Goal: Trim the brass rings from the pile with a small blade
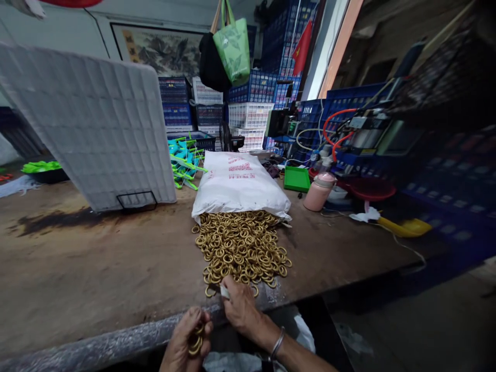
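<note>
My left hand (186,336) is closed around several gold rings (196,345) just off the table's front edge. At the near side of a loose pile of gold rings (240,245), my right hand (241,307) is closed on a small pale piece (225,291). A dark, thin tip shows beside that piece, by a ring at the pile's edge; its exact kind is unclear. The rings spill from the mouth of a white woven sack (242,188) with red print, lying on the table.
A tall pale quilted panel (116,129) stands at left on the brown table (116,268). Green and teal plastic parts (184,160) lie behind it. Right of the sack are a green tray (296,179), a pink bottle (320,191) and a yellow scoop (406,226).
</note>
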{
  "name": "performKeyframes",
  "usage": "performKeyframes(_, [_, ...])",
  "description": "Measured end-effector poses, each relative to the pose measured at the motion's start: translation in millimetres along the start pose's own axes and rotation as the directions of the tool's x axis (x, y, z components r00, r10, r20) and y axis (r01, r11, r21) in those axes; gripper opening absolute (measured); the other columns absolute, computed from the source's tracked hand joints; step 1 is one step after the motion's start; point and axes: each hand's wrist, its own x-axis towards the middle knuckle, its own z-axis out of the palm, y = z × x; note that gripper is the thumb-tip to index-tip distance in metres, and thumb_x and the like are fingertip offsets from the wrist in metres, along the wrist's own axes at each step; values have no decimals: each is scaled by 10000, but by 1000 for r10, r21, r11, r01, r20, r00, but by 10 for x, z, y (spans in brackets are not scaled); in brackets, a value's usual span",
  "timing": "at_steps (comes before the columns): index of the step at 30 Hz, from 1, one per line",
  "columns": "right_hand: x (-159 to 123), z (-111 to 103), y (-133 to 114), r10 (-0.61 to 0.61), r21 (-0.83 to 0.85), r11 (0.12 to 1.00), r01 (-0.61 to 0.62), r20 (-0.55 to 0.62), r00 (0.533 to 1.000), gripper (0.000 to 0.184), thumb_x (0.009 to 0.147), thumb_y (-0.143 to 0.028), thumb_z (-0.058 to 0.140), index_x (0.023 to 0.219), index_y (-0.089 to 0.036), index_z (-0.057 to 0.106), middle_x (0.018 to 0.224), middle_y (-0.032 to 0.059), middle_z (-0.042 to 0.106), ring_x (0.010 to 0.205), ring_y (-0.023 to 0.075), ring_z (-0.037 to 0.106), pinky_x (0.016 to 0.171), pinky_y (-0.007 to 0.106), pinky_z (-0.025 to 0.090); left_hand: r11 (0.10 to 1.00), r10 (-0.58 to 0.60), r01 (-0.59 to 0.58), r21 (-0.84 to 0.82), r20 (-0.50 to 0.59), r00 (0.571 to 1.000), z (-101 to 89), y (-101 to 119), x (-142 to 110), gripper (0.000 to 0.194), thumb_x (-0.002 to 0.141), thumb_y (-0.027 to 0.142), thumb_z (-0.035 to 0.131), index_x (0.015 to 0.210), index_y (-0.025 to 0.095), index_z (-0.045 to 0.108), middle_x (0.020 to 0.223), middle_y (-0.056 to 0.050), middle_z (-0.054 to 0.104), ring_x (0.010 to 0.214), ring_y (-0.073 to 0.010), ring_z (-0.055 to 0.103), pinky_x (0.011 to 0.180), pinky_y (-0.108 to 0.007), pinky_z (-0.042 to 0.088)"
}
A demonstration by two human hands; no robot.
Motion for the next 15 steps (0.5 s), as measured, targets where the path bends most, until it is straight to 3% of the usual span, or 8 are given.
performKeyframes(1, [17, -60, 17, 50, 102, 993, -50, 0, 999, 88, 728, -127, 408, 726, -192, 467, 628, -20, 509, 581, 109, 431, 541, 222, 263, 997, 33, -34, 69, 11, 999, 41, -21, 43, 272, 577, 306, 748, 680, 135, 562, 635, -10, 578, 499, -85, 503, 362, -153, 332])
performKeyframes(3, [27, -172, 50, 148, 333, 931, -148, 28, 989, 159, 783, -219, 383, 628, -191, 411, 567, -38, 440, 545, 94, 385, 512, 208, 265, 973, 106, -107, 207, 17, 994, 119, -66, 129, 356, 559, 402, 740, 728, 158, 545, 571, 24, 548, 428, -73, 461, 328, -149, 310])
performKeyframes(6, [-26, -285, 85, 180, 630, 734, -254, 180, 967, 206, 792, -308, 385, 618, -198, 377, 512, -72, 352, 459, 69, 307, 448, 194, 245, 911, 169, -161, 379, 11, 986, 222, -119, 220, 459, 571, 524, 675, 851, 190, 531, 508, 62, 506, 360, -67, 405, 292, -146, 265])
performKeyframes(10, [-145, -373, 73, 146, 768, 497, -404, 385, 911, 183, 761, -360, 417, 666, -213, 364, 486, -107, 285, 371, 48, 180, 369, 194, 162, 820, 144, -178, 544, 105, 984, 327, -139, 237, 418, 635, 566, 591, 753, 170, 531, 406, 89, 410, 321, -45, 304, 312, -148, 245])
performKeyframes(12, [-182, -413, 63, 139, 764, 499, -409, 396, 908, 188, 756, -346, 418, 642, -212, 354, 477, -107, 272, 371, 47, 176, 371, 195, 163, 806, 115, -179, 565, 148, 982, 348, -149, 231, 407, 637, 561, 591, 690, 164, 516, 382, 93, 382, 323, -37, 281, 324, -146, 231])
performKeyframes(15, [-209, -452, 80, 149, 688, 663, -295, 265, 953, 210, 768, -305, 415, 594, -194, 376, 496, -83, 328, 438, 60, 285, 438, 195, 245, 843, 51, -137, 520, 176, 983, 346, -183, 237, 381, 650, 529, 601, 642, 170, 473, 397, 89, 393, 325, -29, 268, 324, -144, 190])
